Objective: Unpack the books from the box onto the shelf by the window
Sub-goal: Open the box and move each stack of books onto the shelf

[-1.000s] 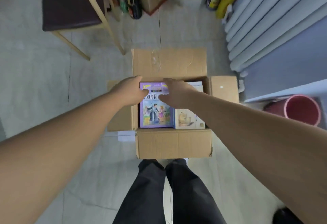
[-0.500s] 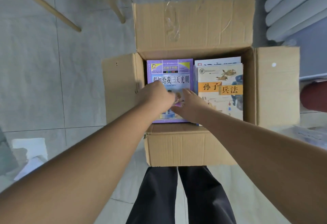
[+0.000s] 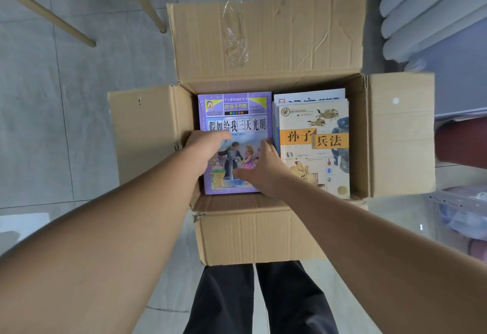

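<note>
Spreading apart since before, my left hand (image 3: 208,149) gripped the book (image 3: 234,112) between them; my right hand (image 3: 263,173) pressed it, fingers straight. More books (image 3: 313,136) lay just right, all inside the box (image 3: 266,43); shelf unseen.

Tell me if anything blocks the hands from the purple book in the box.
Nothing visible does. The left hand grips the purple book at its left edge, the right hand rests on its cover, and the box flaps lie open. The shelf is unseen.
</note>
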The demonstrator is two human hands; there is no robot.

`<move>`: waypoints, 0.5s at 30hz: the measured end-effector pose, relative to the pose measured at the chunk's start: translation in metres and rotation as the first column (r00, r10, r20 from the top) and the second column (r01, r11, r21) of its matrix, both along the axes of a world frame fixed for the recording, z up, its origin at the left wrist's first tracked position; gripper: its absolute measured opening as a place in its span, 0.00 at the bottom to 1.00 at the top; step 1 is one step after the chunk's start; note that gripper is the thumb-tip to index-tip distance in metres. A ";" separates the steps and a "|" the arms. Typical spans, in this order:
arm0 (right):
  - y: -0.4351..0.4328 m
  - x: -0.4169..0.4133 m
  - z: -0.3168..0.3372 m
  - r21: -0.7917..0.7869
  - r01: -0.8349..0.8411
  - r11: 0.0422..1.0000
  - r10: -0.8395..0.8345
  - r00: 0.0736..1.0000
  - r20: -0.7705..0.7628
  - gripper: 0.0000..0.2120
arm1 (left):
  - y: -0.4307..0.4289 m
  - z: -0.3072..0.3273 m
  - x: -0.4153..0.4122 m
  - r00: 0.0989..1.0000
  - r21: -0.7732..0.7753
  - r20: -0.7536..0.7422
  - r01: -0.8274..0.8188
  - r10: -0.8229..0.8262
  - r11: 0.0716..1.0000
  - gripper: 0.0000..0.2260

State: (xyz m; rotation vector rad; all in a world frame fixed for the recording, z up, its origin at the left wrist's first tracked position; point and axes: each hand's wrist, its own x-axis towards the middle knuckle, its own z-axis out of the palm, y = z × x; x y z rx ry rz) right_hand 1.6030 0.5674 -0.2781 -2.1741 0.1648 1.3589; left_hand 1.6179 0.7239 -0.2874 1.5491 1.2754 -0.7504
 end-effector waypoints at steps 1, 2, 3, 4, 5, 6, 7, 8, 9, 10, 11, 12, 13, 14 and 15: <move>-0.001 -0.003 -0.002 0.006 0.002 1.000 -0.002 1.000 -0.008 0.53 | 0.001 -0.004 0.000 1.000 -0.018 0.004 0.012 -0.012 1.000 0.19; -0.001 -0.006 -0.005 0.008 0.000 1.000 0.000 1.000 -0.009 0.53 | 0.002 -0.007 -0.002 0.999 -0.032 0.017 0.028 -0.028 0.999 0.15; -0.001 -0.009 -0.008 0.007 -0.009 1.000 0.009 1.000 -0.002 0.54 | 0.003 -0.009 -0.003 0.998 -0.035 0.038 0.041 -0.040 0.999 0.12; -0.001 -0.011 -0.009 0.007 -0.018 1.000 0.018 1.000 0.004 0.54 | 0.002 -0.011 -0.005 0.998 -0.029 0.048 0.043 -0.042 0.999 0.11; 0.000 -0.012 -0.011 0.010 -0.021 1.000 0.021 1.000 0.002 0.56 | 0.001 -0.014 -0.007 0.998 -0.009 0.057 0.030 -0.030 0.999 0.12; 0.000 -0.013 -0.011 0.018 -0.019 1.000 0.019 1.000 -0.005 0.58 | 0.001 -0.013 -0.008 0.998 0.019 0.065 0.017 -0.018 1.000 0.12; 0.000 -0.014 -0.011 0.031 -0.015 0.999 0.016 1.000 -0.014 0.60 | -0.001 -0.012 -0.009 0.998 0.041 0.067 -0.003 0.000 0.999 0.11; 0.000 -0.015 -0.010 0.047 -0.014 0.999 0.015 1.000 -0.023 0.62 | -0.003 -0.009 -0.008 0.998 0.059 0.065 -0.024 0.020 0.998 0.09; -0.001 -0.015 -0.009 0.057 -0.018 0.998 0.020 0.999 -0.028 0.63 | -0.004 -0.006 -0.007 0.997 0.070 0.068 -0.049 0.045 0.996 0.09; -0.001 -0.015 -0.009 0.059 -0.021 0.998 0.023 0.999 -0.031 0.64 | -0.005 -0.004 -0.006 0.996 0.068 0.064 -0.060 0.056 0.996 0.11; -0.002 -0.016 -0.008 0.056 -0.023 0.998 0.025 0.999 -0.032 0.64 | -0.005 -0.002 -0.006 0.997 0.058 0.056 -0.062 0.059 0.996 0.12; -0.002 -0.016 -0.009 0.051 -0.025 0.998 0.027 0.999 -0.031 0.63 | -0.005 -0.001 -0.007 0.997 0.062 0.057 -0.059 0.055 0.996 0.12; -0.002 -0.015 -0.009 0.047 -0.027 0.999 0.028 0.999 -0.029 0.63 | -0.003 -0.001 -0.007 0.997 0.068 0.052 -0.060 0.057 0.996 0.11; -0.001 -0.015 -0.010 0.049 -0.025 0.999 0.026 0.999 -0.027 0.62 | -0.002 0.001 -0.007 0.997 0.071 0.044 -0.065 0.062 0.995 0.10; -0.001 -0.015 -0.011 0.052 -0.020 0.998 0.022 0.999 -0.026 0.63 | -0.001 0.003 -0.007 0.997 0.072 0.042 -0.069 0.066 0.995 0.10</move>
